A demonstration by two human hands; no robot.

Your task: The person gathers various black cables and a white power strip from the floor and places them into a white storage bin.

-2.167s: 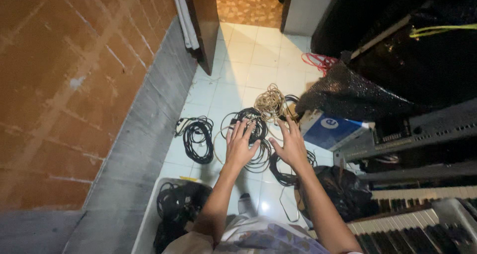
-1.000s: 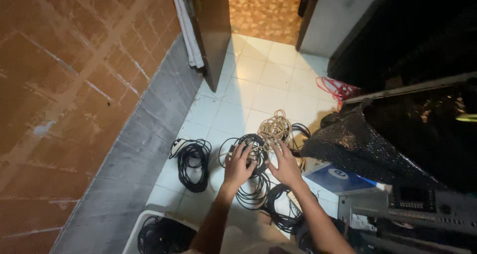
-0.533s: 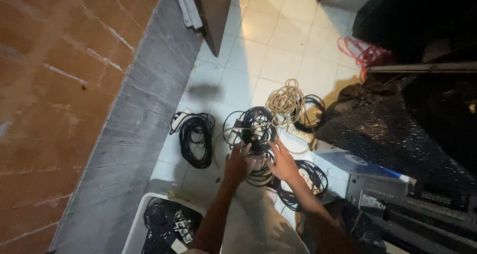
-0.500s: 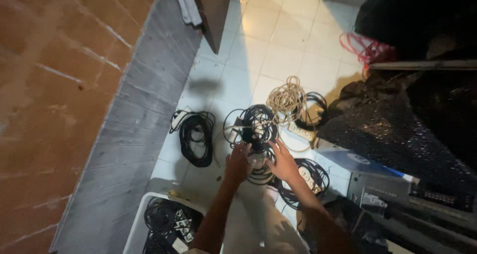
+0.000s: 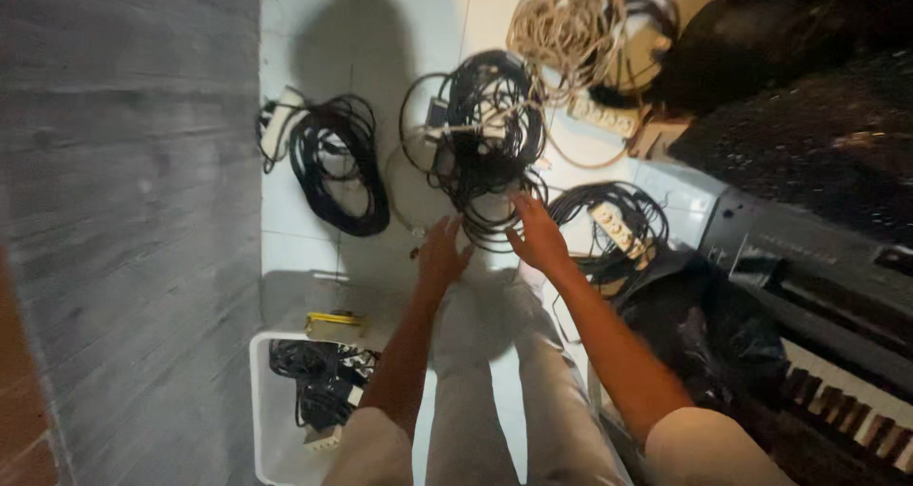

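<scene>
1. The left hand (image 5: 442, 253) reaches down with fingers spread and released, its tips at the lower edge of a tangled black cable bundle (image 5: 485, 134) lying on the white tiled floor (image 5: 314, 248).
2. The right hand (image 5: 537, 234) is likewise released, fingers touching the same bundle's lower loops.
3. A separate black cable coil (image 5: 338, 163) lies to the left, a beige cable coil (image 5: 566, 25) beyond.
4. A white bin (image 5: 271, 419) holding cables sits near the left knee.
5. A keyboard (image 5: 837, 353) stands at right.

pale tiled floor (image 5: 399, 29) carries black cable coils (image 5: 338, 163), a beige coil (image 5: 566, 25), white bin (image 5: 271, 429).
</scene>
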